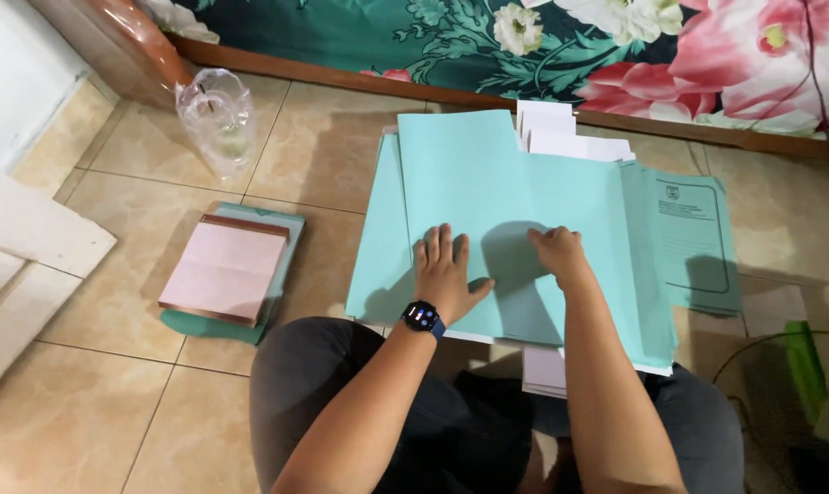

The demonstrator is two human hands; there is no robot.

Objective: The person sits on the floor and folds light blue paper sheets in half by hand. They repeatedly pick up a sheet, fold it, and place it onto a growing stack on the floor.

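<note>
Two hands flat on paper, that is where I am. My left hand (446,274), the one with the dark watch (423,317) on its wrist, lies open with fingers spread, palm pressing the top teal folder (487,174); it grips nothing. My right hand (556,253) rests just beside it on the same sheet, fingers curled down onto the surface; whether they pinch an edge I cannot tell.

The folder sits on the floor right in front of my knees, topmost on a loose stack of teal folders, with white sheets (561,133) poking out at the far side and another teal cover with a printed frame (698,238) sticking out to the right.

To do this well, I judge that I want even pressure from the flat palm so the sheet does not slide on the slick stack below, and the edges squared before anything is creased.

The surface is glossy beige floor tile (323,146). To my left lies a pink pad on a teal sheet (227,270), well apart from the stack; beyond it stands a clear plastic bottle (218,119). A floral cloth (524,37) in teal and pink runs along the far edge, above a wooden board.
</note>
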